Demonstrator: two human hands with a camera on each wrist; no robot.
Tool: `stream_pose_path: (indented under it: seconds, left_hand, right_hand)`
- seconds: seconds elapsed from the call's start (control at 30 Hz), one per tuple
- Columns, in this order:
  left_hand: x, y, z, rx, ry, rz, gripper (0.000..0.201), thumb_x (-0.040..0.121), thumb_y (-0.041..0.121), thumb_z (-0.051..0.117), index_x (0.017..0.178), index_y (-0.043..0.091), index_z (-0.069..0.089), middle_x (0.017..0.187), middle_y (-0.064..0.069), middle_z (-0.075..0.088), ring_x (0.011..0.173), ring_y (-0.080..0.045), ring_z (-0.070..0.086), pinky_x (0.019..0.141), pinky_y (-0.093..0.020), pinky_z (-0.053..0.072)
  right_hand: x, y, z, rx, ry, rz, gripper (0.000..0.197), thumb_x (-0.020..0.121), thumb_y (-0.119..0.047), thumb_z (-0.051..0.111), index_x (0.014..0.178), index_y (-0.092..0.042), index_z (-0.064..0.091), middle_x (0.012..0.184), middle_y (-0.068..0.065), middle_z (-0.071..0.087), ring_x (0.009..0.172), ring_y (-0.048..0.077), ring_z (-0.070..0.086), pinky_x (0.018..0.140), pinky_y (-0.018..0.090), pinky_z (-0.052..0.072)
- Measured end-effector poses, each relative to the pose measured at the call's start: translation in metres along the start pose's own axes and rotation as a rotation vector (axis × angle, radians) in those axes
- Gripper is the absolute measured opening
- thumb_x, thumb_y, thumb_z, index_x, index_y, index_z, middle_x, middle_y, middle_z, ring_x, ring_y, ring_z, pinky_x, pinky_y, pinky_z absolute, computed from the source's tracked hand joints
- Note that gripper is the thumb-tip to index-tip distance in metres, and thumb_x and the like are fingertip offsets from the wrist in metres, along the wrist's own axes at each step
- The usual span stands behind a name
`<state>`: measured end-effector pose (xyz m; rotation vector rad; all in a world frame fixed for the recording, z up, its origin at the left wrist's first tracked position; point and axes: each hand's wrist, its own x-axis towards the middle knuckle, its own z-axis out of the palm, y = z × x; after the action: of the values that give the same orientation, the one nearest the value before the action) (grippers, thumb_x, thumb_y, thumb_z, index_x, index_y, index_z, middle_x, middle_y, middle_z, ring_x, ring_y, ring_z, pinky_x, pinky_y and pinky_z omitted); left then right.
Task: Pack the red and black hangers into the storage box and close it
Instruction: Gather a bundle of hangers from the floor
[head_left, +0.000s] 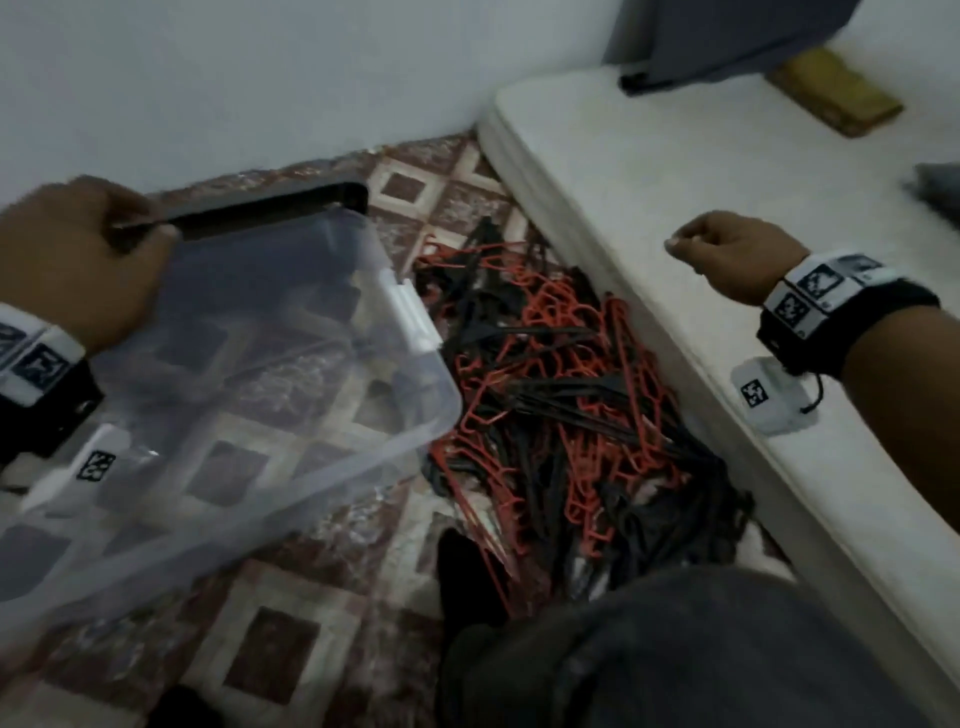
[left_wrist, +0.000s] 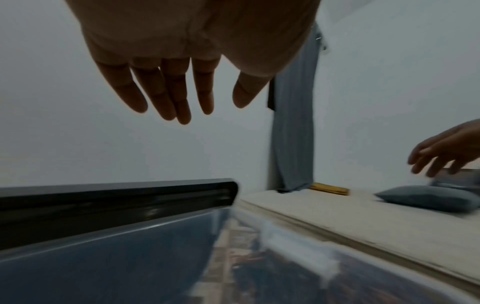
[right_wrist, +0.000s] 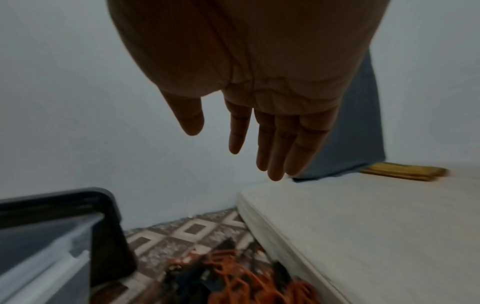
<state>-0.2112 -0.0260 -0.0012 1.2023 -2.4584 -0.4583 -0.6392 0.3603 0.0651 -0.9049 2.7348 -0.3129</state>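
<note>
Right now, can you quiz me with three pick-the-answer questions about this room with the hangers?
1. Where is the pile of hangers?
A. on the mattress
B. on the floor
C. inside the box

2. What colour is the lid of the storage box?
A. black
B. yellow
C. red

3. What is the right hand holding?
A. a hanger
B. the lid
C. nothing

Answers:
1. B: the hangers lie on the patterned floor, between the storage box and the mattress.
2. A: the lid is black above the clear walls.
3. C: the right hand hangs empty over the mattress, with its fingers straight in the right wrist view.
</note>
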Motion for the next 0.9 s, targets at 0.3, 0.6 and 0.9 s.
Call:
stream_pose_path:
  seconds: [0.3, 0.6, 0.9]
  left_hand:
    - [-0.076, 0.275, 0.12, 0.069, -0.367, 0.384, 0.036, 0.092, 0.042, 0.058, 0.121, 0.02, 0.06, 0.113, -0.006, 0.063, 0.104, -0.028, 0.06, 0.084, -0.035, 0.046]
    - [-0.095, 0.316, 0.303, 0.301, -0.827, 0.293, 0.067, 0.088, 0.054, 0.057, 0.145, 0.028, 0.036, 0.145, -0.004, 0.039, 0.132, -0.028, 0.039, 0.107, -0.042, 0.039]
    - [-0.088, 0.296, 0.394, 0.428, -0.949, 0.241, 0.09, 0.087, 0.068, 0.049, 0.155, 0.031, 0.003, 0.158, -0.004, 0.026, 0.14, -0.034, 0.033, 0.108, -0.054, 0.037]
  right_hand:
    - [-0.041, 0.189, 0.107, 0.081, -0.211, 0.363, 0.057, 0.093, -0.051, 0.058, 0.137, -0.016, 0.05, 0.132, 0.019, 0.059, 0.114, 0.036, 0.058, 0.091, 0.037, 0.047]
    - [-0.011, 0.197, 0.232, -0.018, -0.264, 0.116, 0.078, 0.087, -0.068, 0.052, 0.153, -0.037, 0.024, 0.165, 0.002, 0.007, 0.147, 0.033, 0.021, 0.115, 0.05, 0.033]
    - [-0.032, 0.205, 0.298, -0.046, -0.464, -0.03, 0.078, 0.088, -0.079, 0.017, 0.142, -0.03, 0.044, 0.15, 0.004, 0.041, 0.134, 0.031, 0.041, 0.107, 0.048, 0.039]
